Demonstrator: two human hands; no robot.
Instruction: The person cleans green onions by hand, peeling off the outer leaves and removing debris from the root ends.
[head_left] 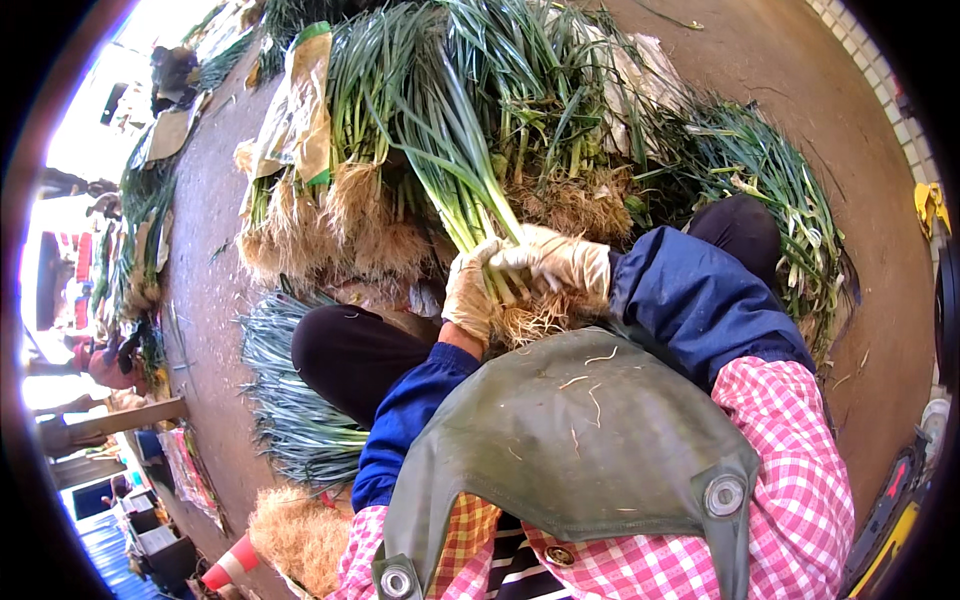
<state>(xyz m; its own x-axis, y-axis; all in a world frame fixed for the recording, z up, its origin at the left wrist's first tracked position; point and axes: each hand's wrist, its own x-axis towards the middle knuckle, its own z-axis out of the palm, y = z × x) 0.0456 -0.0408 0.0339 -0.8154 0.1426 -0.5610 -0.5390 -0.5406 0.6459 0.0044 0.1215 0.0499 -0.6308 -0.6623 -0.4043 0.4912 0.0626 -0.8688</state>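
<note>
A bunch of green onions (463,200) stands between my knees, its leaves pointing away from me and its stringy roots (535,322) toward my apron. My gloved left hand (468,293) is wrapped around the lower stalks from the left. From the right, my gloved right hand (562,264) closes on the same stalks just above the roots; its palm side is hidden. The gloves are off-white and soiled. Right behind the bunch lies a large heap of green onions (365,100) with tangled, soil-coloured roots (370,215).
A pile of green onions (290,385) lies by my left knee, and looser plants (770,180) lie to my right. Trimmed roots (298,540) are heaped at lower left near an orange-and-white cone (232,562). My olive apron (570,430) carries root scraps. Farther left are more onion piles (140,220).
</note>
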